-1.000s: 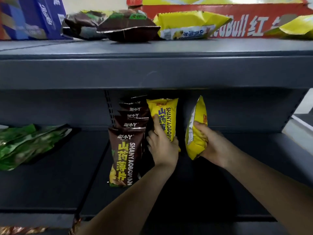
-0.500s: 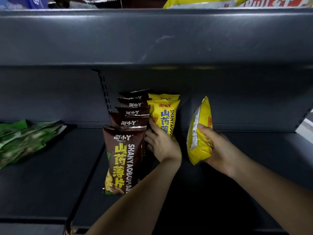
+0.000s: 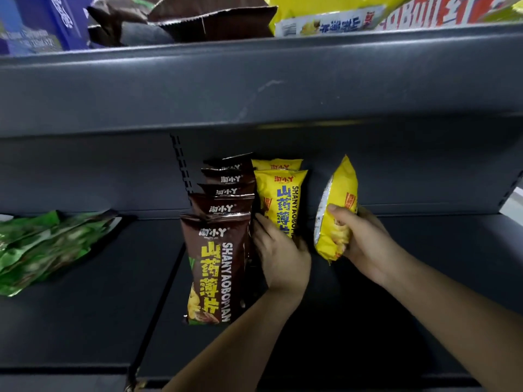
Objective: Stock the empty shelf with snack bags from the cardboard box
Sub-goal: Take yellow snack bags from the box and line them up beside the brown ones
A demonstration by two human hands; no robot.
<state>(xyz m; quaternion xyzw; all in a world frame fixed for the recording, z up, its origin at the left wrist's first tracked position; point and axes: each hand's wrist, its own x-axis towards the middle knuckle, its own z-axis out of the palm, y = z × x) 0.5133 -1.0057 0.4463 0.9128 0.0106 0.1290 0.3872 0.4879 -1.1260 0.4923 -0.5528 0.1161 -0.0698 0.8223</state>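
On the dark grey shelf stands a row of several brown snack bags, one behind another. Right of them stand two yellow snack bags upright, front to back. My left hand rests against the lower part of the front yellow bag, fingers pressed to it. My right hand grips a third yellow snack bag edge-on, held upright just right of the yellow row and apart from it. The cardboard box is not in view.
Green snack bags lie flat at the shelf's left. The upper shelf overhangs close above, loaded with brown bags, a yellow bag, a blue carton and a red carton. Bare shelf extends right.
The view has tilted up again, showing the upper shelf's goods. My right hand has shifted the held yellow bag slightly nearer the yellow row. My left hand stays on the front yellow bag.
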